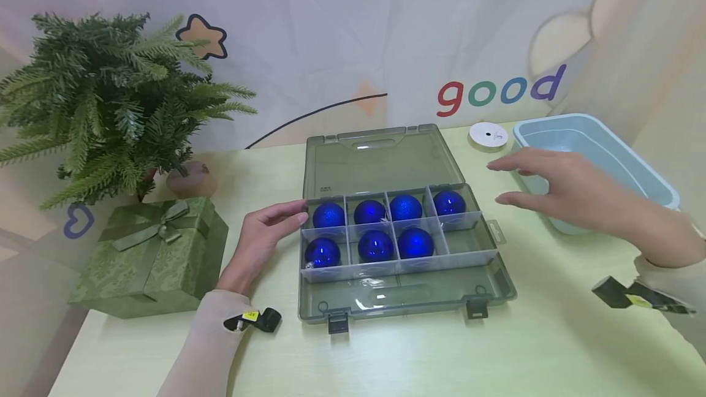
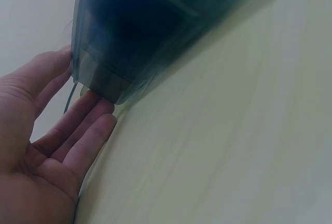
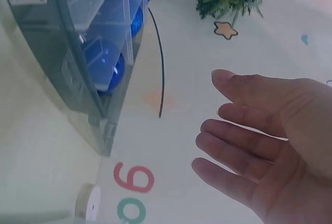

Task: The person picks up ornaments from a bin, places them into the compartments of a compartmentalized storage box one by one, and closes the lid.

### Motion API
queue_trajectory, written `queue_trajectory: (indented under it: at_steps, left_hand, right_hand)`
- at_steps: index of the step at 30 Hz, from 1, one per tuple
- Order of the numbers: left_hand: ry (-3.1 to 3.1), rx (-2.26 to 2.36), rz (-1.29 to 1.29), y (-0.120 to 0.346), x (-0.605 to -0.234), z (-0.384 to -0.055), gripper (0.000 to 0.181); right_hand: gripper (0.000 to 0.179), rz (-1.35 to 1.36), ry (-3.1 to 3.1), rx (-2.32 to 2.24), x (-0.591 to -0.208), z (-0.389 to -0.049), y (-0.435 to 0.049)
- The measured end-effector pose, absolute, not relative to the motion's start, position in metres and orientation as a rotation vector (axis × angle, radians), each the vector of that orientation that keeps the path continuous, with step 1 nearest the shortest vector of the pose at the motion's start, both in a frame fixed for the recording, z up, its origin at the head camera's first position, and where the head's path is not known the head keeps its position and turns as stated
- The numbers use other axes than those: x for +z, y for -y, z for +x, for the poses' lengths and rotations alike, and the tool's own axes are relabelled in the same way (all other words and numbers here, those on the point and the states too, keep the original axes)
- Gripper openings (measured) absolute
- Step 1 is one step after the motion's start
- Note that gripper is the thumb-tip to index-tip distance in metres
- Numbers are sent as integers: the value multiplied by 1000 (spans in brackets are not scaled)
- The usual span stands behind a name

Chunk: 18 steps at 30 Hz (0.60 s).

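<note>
Pale wood-grain desk [image 1: 386, 360], backed by a light cloth [image 1: 309, 29] printed with a star and the word "good". At the desk's middle I see a grey-green plastic case [image 1: 447, 283], its clear lid [image 1: 380, 167] folded back toward the cloth. Seven blue baubles [image 1: 416, 242] sit in its compartments, four in the back row, three in the front.

I judge the case light, stiff and somewhat slick, best held by both short end walls and kept level. The baubles look light, smooth and perhaps brittle; I'd cup one around its widest part without squeezing.

The left grip [image 1: 261, 234] is loosely spread, thumb and fingers extended, their tips touching the case's left end near the hinge corner. The right grip [image 1: 576, 185] is wide apart, thumb well below the fingers, holding nothing, in the air to the right of the case.

Beyond it are a light-blue basin [image 1: 618, 152] and a white spool [image 1: 489, 135]; far left, a ribboned green box [image 1: 149, 256] and an artificial fir [image 1: 110, 103].
</note>
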<state>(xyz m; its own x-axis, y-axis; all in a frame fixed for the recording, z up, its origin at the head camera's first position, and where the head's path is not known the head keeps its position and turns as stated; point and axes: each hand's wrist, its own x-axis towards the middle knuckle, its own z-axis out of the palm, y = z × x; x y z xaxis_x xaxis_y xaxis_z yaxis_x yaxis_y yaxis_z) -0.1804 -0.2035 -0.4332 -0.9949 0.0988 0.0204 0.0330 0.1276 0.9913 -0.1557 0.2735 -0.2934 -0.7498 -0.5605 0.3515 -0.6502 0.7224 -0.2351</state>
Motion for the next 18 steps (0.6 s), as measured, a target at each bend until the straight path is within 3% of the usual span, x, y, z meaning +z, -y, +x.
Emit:
queue_trajectory:
  at_steps: [18]
  left_hand:
    - [-2324, 2034, 135, 204, -433, -181, 41]
  right_hand:
    - [46, 475, 2911, 517, -283, -169, -342]
